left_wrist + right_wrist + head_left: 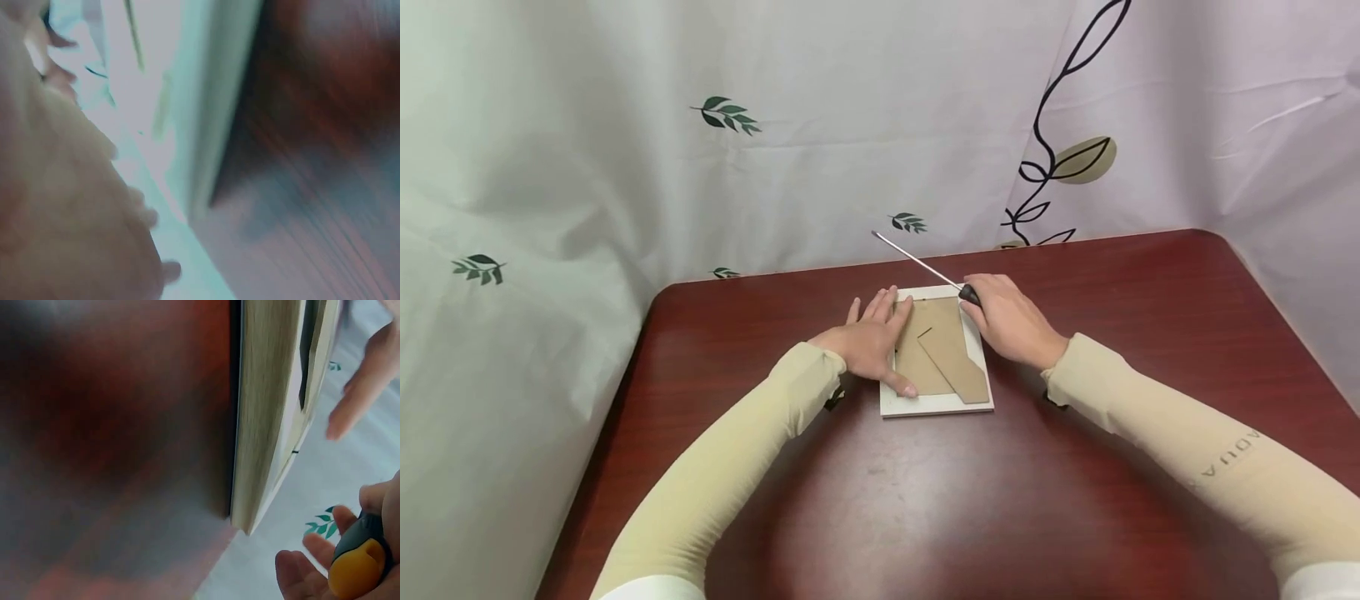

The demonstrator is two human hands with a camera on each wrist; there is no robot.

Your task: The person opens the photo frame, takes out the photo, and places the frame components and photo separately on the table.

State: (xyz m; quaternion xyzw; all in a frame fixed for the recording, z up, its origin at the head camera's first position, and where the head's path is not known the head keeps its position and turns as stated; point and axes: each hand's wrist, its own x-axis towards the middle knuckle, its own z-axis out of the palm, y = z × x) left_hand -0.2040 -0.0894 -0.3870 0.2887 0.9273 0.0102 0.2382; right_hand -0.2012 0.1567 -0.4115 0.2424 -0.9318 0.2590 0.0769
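Note:
A white picture frame [934, 406] lies back side up on the table, its brown backing board [936, 358] and stand leg showing. My left hand [868, 343] rests spread over the frame's left side, fingers straight, thumb near the lower edge. At the upper right corner, my right hand [1013, 323] grips a screwdriver [919, 262]. Its thin metal shaft points up and left above the frame's far edge. The right wrist view shows the black and yellow handle [356, 569] within that hand, beside the frame's wood-grained side [265, 394]. The left wrist view is blurred.
The dark red table [940, 492] extends around the frame on all sides. Behind it hangs a pale curtain [850, 125] with leaf prints, which also runs along the left and right sides. Both forearms wear beige sleeves [737, 450].

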